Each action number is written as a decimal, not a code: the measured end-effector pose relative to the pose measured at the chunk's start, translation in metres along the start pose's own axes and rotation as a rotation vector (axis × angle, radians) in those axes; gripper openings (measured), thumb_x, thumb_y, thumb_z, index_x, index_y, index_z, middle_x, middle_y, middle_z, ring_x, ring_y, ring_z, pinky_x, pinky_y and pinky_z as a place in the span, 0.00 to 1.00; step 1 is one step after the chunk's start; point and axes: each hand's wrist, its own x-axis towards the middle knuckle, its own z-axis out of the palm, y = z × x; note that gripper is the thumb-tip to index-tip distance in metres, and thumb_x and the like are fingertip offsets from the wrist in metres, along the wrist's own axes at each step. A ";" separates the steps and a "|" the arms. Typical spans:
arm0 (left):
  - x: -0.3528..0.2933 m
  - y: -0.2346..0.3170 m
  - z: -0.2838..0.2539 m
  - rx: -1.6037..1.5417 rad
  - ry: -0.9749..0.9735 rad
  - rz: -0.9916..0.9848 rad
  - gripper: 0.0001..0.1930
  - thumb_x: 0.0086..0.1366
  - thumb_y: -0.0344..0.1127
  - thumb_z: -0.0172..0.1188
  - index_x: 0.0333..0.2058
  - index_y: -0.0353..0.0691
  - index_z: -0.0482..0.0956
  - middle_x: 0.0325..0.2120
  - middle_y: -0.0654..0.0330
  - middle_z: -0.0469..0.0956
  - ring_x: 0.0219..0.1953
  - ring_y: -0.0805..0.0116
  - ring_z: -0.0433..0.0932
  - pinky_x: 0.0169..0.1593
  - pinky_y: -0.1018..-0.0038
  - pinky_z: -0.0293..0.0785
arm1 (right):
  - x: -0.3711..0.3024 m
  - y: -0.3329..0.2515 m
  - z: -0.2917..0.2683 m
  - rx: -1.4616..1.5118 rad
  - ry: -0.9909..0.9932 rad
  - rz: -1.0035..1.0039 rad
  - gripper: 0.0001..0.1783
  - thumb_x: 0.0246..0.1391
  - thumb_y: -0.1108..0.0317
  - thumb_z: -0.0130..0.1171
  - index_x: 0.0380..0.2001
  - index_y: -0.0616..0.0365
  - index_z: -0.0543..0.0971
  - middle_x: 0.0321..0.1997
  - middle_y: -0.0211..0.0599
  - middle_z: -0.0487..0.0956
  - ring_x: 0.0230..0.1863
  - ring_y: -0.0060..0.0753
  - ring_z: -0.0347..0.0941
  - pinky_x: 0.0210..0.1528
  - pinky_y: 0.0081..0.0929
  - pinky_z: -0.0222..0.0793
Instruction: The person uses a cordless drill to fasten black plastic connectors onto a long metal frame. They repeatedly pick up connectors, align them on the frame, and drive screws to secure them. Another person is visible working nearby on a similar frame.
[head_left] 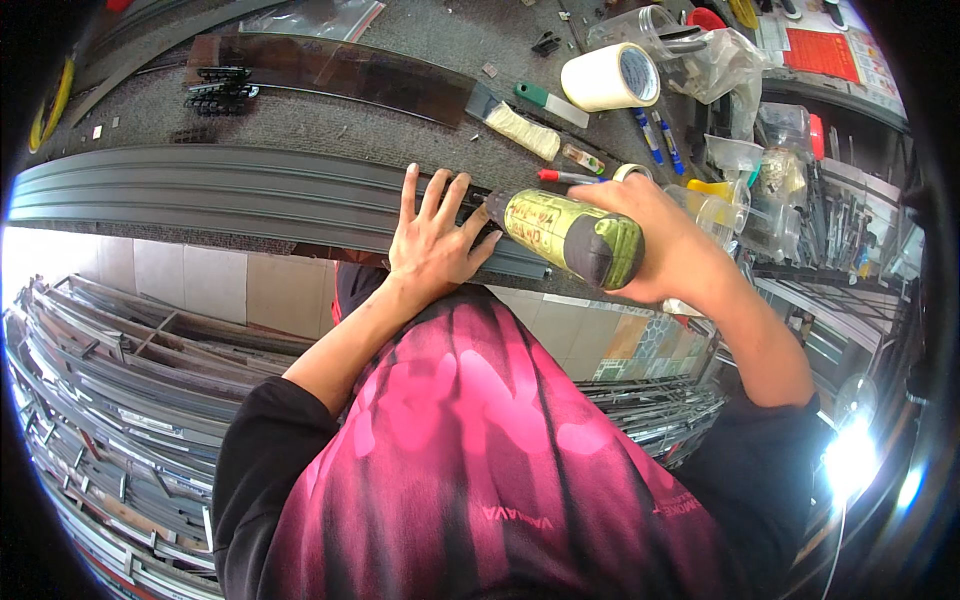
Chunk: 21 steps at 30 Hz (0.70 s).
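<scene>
A long grey ribbed metal profile [220,195] lies along the near edge of the workbench. My left hand [432,235] presses on it with the fingers spread. In my right hand [660,240] is a yellow-green and black power drill [570,235], its body lying level and its nose pointing left. The drill's front end is right beside my left fingertips, over the profile. Its handle is hidden beneath the body and my hand, and I cannot make out the tip clearly.
Beyond the profile lie a dark flat strip [340,75], black clips [220,90], a scraper [550,103], a tape roll [612,77] and blue markers [660,140]. Plastic tubs [770,190] crowd the right. Racks of metal bars [120,400] stand below the bench, and a bright lamp [850,460] glows at lower right.
</scene>
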 end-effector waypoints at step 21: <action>0.057 -0.009 -0.013 0.005 0.196 -0.191 0.19 0.68 0.41 0.79 0.56 0.45 0.93 0.52 0.62 0.89 0.55 0.56 0.85 0.64 0.51 0.70 | -0.144 -0.034 0.203 1.220 0.928 0.377 0.25 0.74 0.69 0.69 0.71 0.60 0.80 0.68 0.44 0.87 0.39 0.24 0.83 0.41 0.29 0.84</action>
